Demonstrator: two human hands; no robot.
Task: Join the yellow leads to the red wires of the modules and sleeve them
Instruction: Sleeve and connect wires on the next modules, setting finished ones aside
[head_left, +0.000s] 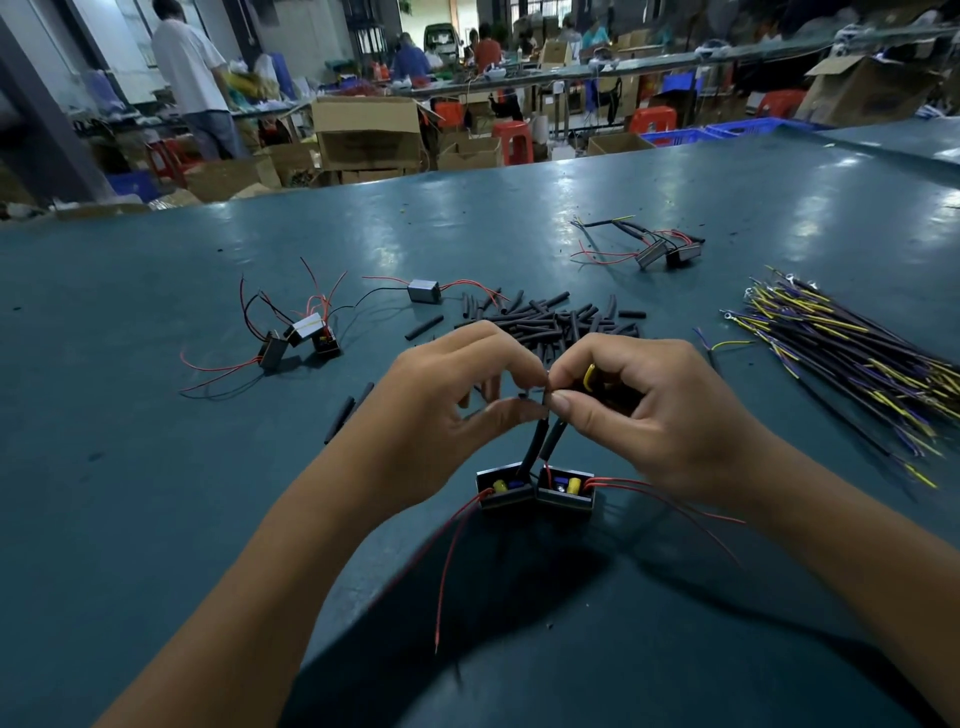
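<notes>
Both hands, left hand (462, 384) and right hand (639, 395), pinch black-sleeved wires (543, 439) rising from two modules (535, 491) on the near table (156, 467).

Counter (208, 467): dark teal, glossy, pale glare patches at the far side.
2 modules (535, 488) just below the grips: black housings, each showing a yellow part and a blue part inside; thin red wires (452, 551) trail from both.
Sleeves (535, 441) rising to the grips: plain black.
Right hand (649, 410): a loop of yellow lead (589, 376) shows inside its grip.
Sleeve pile (561, 322) beyond the grips: all black.
Lead bundle (841, 353) right of the grips: black, yellow and purple strands mixed.
Spare modules (301, 338) left of the grips: black and grey, with red and black wires.
Stools (514, 140) far beyond: red.
</notes>
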